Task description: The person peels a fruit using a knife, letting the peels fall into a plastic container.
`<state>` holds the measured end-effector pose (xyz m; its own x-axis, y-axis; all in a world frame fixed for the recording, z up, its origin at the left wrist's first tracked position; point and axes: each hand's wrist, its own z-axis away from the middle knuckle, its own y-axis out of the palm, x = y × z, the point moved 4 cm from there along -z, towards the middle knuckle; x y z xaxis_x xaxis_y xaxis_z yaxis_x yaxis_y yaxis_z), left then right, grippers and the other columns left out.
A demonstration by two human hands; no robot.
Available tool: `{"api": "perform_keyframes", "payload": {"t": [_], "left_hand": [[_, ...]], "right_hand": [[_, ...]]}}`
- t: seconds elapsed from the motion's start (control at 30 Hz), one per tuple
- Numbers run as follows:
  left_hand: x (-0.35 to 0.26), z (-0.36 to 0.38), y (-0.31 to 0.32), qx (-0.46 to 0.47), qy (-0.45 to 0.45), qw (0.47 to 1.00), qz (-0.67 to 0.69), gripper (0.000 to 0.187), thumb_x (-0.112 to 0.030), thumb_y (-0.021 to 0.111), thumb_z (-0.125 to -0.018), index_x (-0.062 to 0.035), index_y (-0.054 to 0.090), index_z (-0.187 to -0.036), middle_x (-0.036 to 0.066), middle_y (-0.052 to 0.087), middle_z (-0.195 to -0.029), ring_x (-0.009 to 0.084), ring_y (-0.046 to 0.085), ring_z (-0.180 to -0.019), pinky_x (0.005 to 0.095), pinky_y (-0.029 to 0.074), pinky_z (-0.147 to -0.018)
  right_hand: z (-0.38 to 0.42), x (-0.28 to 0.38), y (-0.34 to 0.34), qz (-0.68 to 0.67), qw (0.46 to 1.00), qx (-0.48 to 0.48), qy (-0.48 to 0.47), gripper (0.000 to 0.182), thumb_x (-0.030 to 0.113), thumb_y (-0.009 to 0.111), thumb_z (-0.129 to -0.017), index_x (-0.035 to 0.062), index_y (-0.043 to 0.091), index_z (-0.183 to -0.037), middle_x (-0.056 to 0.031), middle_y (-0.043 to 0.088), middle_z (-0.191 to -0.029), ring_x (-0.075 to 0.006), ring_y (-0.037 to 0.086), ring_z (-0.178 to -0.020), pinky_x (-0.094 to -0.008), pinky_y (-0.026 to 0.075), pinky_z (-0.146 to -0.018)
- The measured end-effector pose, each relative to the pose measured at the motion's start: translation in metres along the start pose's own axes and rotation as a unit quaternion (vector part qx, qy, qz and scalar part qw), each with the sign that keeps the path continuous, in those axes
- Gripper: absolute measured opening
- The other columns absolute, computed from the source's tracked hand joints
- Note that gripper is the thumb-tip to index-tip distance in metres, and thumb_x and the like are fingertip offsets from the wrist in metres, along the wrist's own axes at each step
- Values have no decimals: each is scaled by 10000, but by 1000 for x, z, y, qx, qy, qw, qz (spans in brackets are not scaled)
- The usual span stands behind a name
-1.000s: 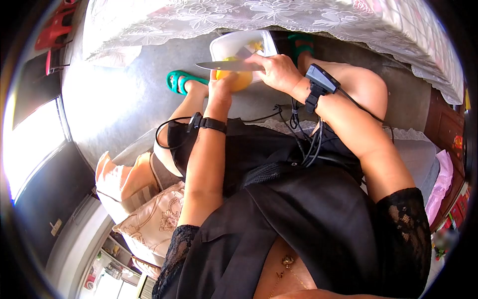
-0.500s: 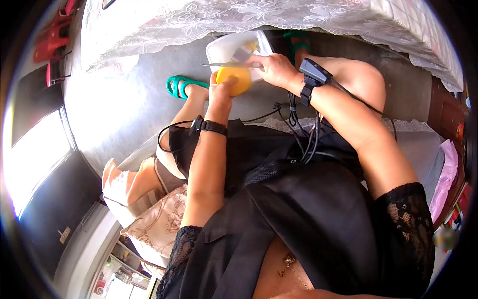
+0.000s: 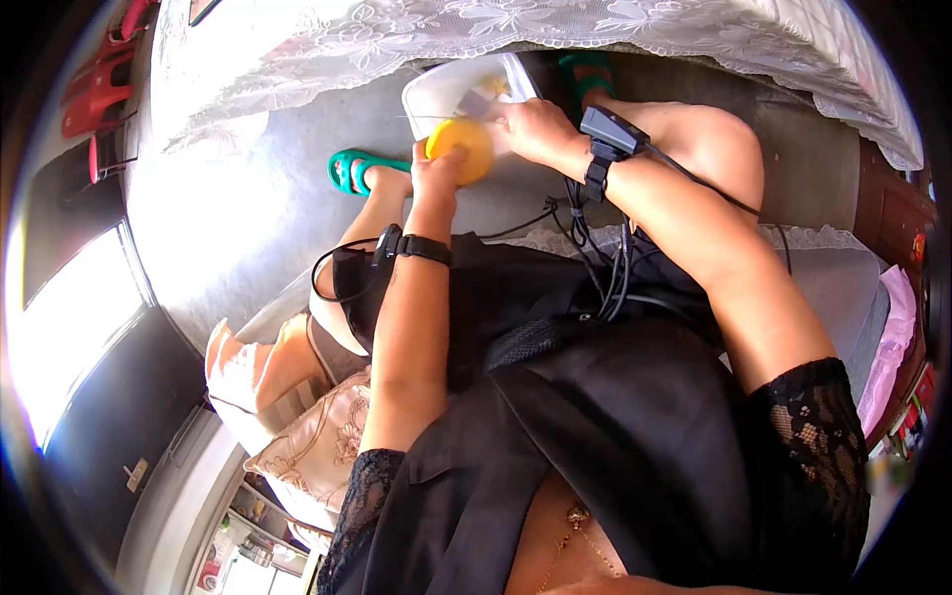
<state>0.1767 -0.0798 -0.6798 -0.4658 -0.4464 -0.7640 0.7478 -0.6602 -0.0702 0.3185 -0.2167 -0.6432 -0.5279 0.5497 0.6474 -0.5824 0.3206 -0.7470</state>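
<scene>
A round yellow object [image 3: 466,149], perhaps a fruit, is held in my left hand [image 3: 434,171], with the thumb across its face. My right hand [image 3: 535,129] is closed on the handle end of a knife [image 3: 426,118], whose thin blade shows edge-on and points left at the top of the yellow object. Just beyond both hands, a white translucent bin [image 3: 424,97] stands on the floor, with some light and yellowish pieces inside that are too blurred to name.
A table with a white lace cloth [image 3: 397,40] lies across the front. Green sandals [image 3: 347,171] are on my feet on the grey floor. Black cables [image 3: 615,268] hang by my lap from wrist devices. Cushions [image 3: 317,436] sit at the left; red chairs [image 3: 97,99] stand far left.
The knife blade has turned from showing its flat side to a thin edge. Both hands and the yellow object have shifted slightly up and left in view, along with the bin.
</scene>
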Motion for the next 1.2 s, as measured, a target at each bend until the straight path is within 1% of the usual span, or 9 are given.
{"api": "perform_keyframes", "payload": {"t": [0.07, 0.17, 0.27, 0.37, 0.5, 0.67, 0.83, 0.97, 1.2], "left_hand": [[-2, 3, 1, 7, -7, 1000, 2, 595, -58, 759, -762, -32, 497, -1296, 126, 633, -1101, 246, 658, -917, 376, 575, -725], [-6, -3, 0, -18, 64, 993, -95, 566, -49, 755, -777, -21, 507, -1285, 125, 640, -1095, 242, 661, -915, 373, 580, -735], [-5, 5, 7, 16, 26, 999, 10, 557, -5, 703, -772, -13, 497, -1289, 138, 633, -1101, 286, 664, -964, 426, 581, -795], [-12, 15, 15, 56, 16, 996, 72, 560, 15, 698, -778, 1, 490, -1297, 144, 636, -1104, 293, 661, -997, 430, 573, -836], [-10, 7, 6, 32, 30, 992, 122, 556, 21, 717, -782, 3, 495, -1292, 142, 643, -1115, 273, 663, -997, 400, 562, -852], [-18, 1, -4, 35, 19, 997, 65, 559, 31, 733, -786, 29, 498, -1293, 141, 656, -1102, 244, 669, -985, 357, 561, -850], [-22, 1, -1, 89, 41, 994, 52, 481, -77, 716, -846, 22, 556, -1289, 108, 677, -1119, 207, 665, -999, 328, 541, -869], [-25, 3, 3, 119, 63, 989, 68, 450, -181, 713, -878, 5, 606, -1273, 96, 679, -1166, 178, 660, -1002, 313, 527, -875], [-17, -5, -2, 132, 66, 987, 69, 466, -177, 728, -873, 4, 606, -1285, 99, 677, -1185, 180, 665, -1003, 319, 534, -867]], "right_hand": [[-2, -4, 4, -17, 1000, -15, -8, 213, 225, 628, -875, 155, 750, -1035, -165, 733, -841, -345, 726, -788, -465, 581, -725], [0, -2, 8, 13, 999, -38, -6, 188, 220, 639, -871, 130, 744, -998, -149, 731, -816, -338, 729, -773, -465, 580, -698], [-4, -8, 8, 111, 993, 4, 31, 289, 176, 599, -878, 142, 716, -1141, -208, 718, -843, -402, 710, -772, -502, 574, -710], [3, 0, -12, 63, 997, -7, 34, 233, 163, 619, -875, 127, 728, -1077, -203, 713, -815, -399, 708, -755, -505, 571, -692], [-3, 2, -19, 25, 998, -28, 43, 229, 205, 619, -907, 129, 725, -1095, -200, 703, -798, -400, 698, -756, -494, 567, -705], [4, 27, -31, -19, 997, -41, -63, 231, 220, 658, -888, 149, 701, -1104, -175, 708, -815, -363, 702, -758, -453, 578, -703], [16, 41, -46, 13, 983, -67, -169, 343, 148, 734, -818, 167, 666, -1154, -123, 740, -890, -322, 718, -773, -409, 596, -703], [18, 40, -47, 38, 983, -52, -171, 372, 134, 758, -796, 171, 660, -1153, -91, 749, -927, -305, 722, -781, -398, 600, -700], [15, 39, -42, 43, 984, -46, -167, 384, 139, 761, -789, 170, 651, -1155, -100, 746, -905, -308, 721, -771, -402, 599, -699]]}}
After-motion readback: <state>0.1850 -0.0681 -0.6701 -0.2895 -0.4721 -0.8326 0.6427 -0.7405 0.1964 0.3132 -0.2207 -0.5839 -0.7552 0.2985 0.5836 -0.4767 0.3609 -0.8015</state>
